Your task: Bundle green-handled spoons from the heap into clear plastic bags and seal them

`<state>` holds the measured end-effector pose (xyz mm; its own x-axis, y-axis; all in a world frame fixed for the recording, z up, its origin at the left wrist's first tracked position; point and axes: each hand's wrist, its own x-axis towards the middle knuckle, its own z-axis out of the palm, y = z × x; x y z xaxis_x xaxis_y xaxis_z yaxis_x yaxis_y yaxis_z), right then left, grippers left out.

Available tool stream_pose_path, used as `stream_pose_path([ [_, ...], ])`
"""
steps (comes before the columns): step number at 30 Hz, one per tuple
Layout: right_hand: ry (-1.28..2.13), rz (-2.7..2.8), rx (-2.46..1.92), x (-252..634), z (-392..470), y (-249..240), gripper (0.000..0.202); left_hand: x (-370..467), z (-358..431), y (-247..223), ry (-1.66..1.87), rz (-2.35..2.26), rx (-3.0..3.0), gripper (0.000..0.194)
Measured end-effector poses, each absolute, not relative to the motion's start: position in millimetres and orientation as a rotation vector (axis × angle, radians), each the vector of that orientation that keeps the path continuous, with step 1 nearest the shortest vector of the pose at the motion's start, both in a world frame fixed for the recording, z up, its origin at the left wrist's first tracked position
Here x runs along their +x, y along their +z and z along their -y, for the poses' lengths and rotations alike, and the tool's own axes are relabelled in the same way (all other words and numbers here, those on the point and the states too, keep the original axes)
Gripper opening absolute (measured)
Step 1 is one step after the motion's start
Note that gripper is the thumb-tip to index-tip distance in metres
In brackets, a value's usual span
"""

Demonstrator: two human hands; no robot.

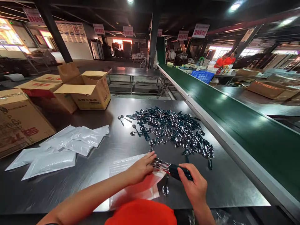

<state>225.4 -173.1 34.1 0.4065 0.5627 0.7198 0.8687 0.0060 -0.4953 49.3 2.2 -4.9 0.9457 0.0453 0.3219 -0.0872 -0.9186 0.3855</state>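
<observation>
My right hand is closed around the dark handles of a bundle of cutlery, held sideways above the table. The shiny metal ends point left and look like fork heads, though they partly overlap. My left hand is at those ends, fingers and thumb on either side of them; the exact contact is partly hidden. Beneath my left hand and forearm lie clear plastic bags with a reddish reflection. A single spoon rests just below the bundle. Beyond my hands spreads a big heap of dark-handled cutlery, with several spoons loose at its left.
White padded packets lie at left on the metal table. Cardboard boxes stand behind them. A green conveyor belt runs along the right side. Farther off are a blue crate and people in orange.
</observation>
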Motion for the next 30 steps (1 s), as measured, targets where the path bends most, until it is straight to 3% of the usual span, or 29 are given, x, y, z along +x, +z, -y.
stream_pose_path([
  [5, -0.526, 1.497, -1.556, 228, 180, 62, 0.002, 45, 5, 1, 0.617, 0.063, 2.688, 0.021],
  [13, -0.964, 1.783, -1.459, 212, 206, 74, 0.010, 50, 10, 13, 0.626, -0.224, 2.306, 0.009],
  [18, -1.019, 1.748, -1.482, 209, 211, 73, 0.007, 50, 15, 15, 0.843, -0.281, 2.234, 0.019],
  [23, -0.942, 1.778, -1.482, 212, 213, 74, 0.007, 47, 18, 20, 0.995, 0.002, 2.441, 0.021],
  [30, -0.921, 1.815, -1.480, 216, 221, 76, 0.012, 44, 21, 20, 0.768, -0.050, 2.654, 0.028],
])
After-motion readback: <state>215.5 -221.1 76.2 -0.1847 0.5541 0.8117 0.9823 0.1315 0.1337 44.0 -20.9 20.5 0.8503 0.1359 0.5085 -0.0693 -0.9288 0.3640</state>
